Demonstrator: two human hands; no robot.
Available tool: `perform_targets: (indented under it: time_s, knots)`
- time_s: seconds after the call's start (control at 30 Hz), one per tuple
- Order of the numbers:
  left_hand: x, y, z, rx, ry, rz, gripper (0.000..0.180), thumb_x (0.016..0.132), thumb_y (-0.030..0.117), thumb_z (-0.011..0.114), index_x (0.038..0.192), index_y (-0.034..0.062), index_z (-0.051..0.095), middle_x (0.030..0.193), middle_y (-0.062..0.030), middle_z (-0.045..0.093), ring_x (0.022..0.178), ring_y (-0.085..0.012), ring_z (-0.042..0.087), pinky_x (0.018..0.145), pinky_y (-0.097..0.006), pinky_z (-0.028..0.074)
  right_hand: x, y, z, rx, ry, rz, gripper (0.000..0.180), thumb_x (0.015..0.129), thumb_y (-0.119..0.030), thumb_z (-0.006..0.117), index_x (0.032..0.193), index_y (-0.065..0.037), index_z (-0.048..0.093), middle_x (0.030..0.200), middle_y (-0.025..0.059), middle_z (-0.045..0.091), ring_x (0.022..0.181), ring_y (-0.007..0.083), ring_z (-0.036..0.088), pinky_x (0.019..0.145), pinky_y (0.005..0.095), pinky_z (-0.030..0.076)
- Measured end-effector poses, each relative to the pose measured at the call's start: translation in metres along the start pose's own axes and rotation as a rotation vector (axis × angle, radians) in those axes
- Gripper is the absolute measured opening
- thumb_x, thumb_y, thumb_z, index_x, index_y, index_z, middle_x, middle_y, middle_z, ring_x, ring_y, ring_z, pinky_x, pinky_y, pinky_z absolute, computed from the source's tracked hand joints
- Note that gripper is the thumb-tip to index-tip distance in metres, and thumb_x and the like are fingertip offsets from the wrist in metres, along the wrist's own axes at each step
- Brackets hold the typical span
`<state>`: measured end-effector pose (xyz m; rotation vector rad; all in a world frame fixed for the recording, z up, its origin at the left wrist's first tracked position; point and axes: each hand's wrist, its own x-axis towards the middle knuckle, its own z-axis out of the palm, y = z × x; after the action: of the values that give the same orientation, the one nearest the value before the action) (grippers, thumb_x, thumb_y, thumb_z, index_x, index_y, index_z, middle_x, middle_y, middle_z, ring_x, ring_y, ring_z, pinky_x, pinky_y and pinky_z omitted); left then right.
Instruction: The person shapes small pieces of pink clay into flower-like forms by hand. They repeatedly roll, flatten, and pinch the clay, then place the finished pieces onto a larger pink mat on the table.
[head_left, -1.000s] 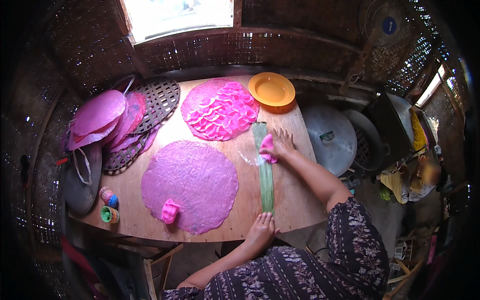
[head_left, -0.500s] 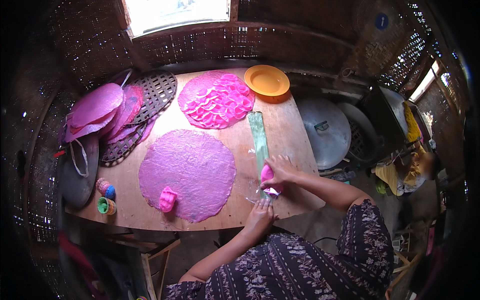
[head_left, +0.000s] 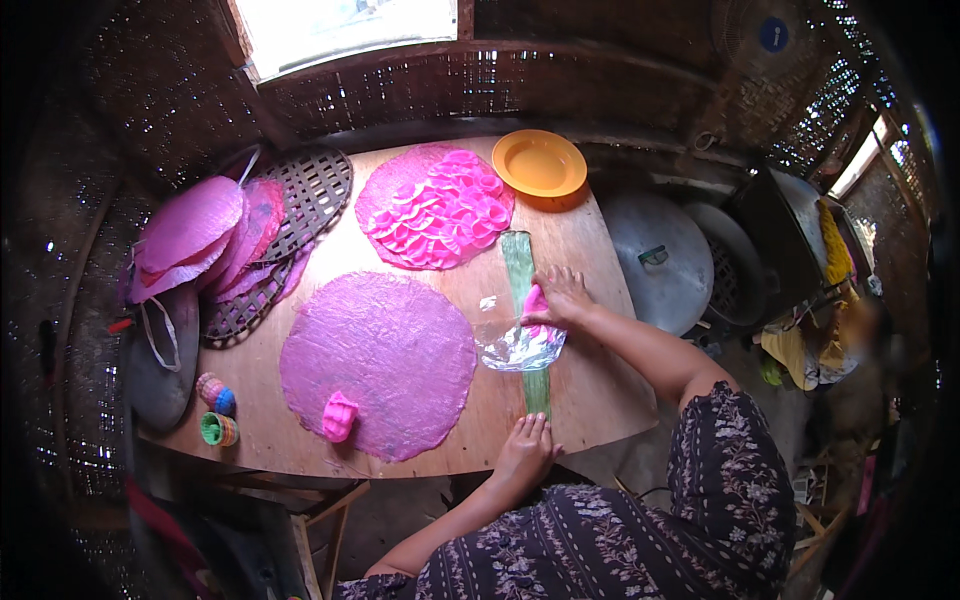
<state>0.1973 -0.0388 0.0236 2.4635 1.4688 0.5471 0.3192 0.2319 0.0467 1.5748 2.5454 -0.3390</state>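
Right fingers [head_left: 560,279] farther up strip [head_left: 518,262]

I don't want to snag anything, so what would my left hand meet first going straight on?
Beyond the green strip it already touches, your left hand would probably meet the clear plastic first, though how high its edge lifts is unclear.

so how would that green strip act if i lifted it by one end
The green strip would probably sag or bend, as it looks thin and is long and narrow. It's likely light for its length, having so little visible thickness. It seems unlikely to roll if pushed, since it lies flat on the table.
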Motion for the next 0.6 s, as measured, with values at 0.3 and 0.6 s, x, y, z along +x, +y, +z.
perform_targets:
  time_s: [0.3, 0.6]
  knots:
    - [0.004, 0.005, -0.013, 0.063, -0.016, 0.028, 0.044, 0.088, 0.032, 0.061, 0.109, -0.006, 0.063, 0.116, -0.0244, 0.062, 0.111, -0.0344, 0.06, 0.101, -0.043, 0.043, 0.055, 0.003, -0.031, -0.014, 0.079, 0.057, 0.092, 0.063, -0.067, 0.074, 0.132, -0.014, 0.046, 0.132, 0.0222, 0.044, 0.125, 0.0408, 0.041, 0.103, 0.0563, 0.032]
    - [0.086, -0.1, -0.05, -0.943, 0.772, -0.649, 0.06, 0.084, 0.029, 0.074, 0.13, -0.0015, 0.048, 0.109, -0.014, 0.064, 0.096, -0.0211, 0.062, 0.087, -0.035, 0.049, -0.017, -0.007, -0.07, 0.519, 0.184, -0.226, 0.076, 0.066, -0.059, 0.079, 0.115, -0.006, 0.055, 0.11, 0.0205, 0.057, 0.102, 0.0319, 0.059, 0.089, 0.0444, 0.047]
